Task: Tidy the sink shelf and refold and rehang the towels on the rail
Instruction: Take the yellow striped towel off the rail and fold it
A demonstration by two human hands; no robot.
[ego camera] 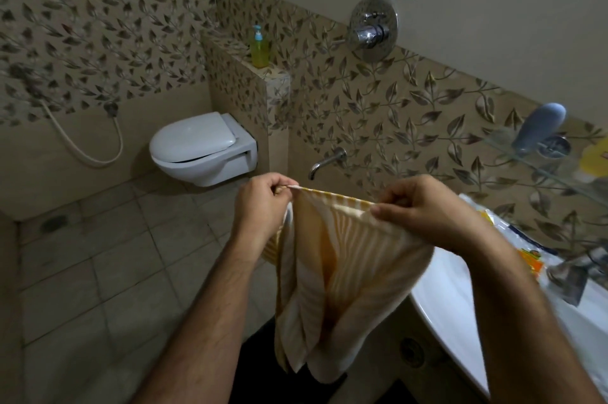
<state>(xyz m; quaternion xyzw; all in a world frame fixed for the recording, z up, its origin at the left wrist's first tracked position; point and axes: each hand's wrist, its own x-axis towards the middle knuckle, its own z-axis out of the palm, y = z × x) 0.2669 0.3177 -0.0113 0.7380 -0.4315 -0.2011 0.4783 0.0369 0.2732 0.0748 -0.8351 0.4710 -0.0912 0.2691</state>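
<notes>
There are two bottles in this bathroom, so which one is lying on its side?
The grey-blue bottle on the glass shelf at the right lies tipped over. The green soap bottle stands upright on the tiled ledge behind the toilet.

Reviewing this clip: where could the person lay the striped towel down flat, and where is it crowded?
Bare: the near white rim of the sink, beside the striped towel that left hand and right hand pinch. Crowded: the glass shelf and the sink's far side, with packets.

I'm looking into a home bathroom: a wall-hung toilet (204,148), leaf-patterned wall tiles (98,41), a shower mixer (373,29) and a white sink (447,298).
</notes>
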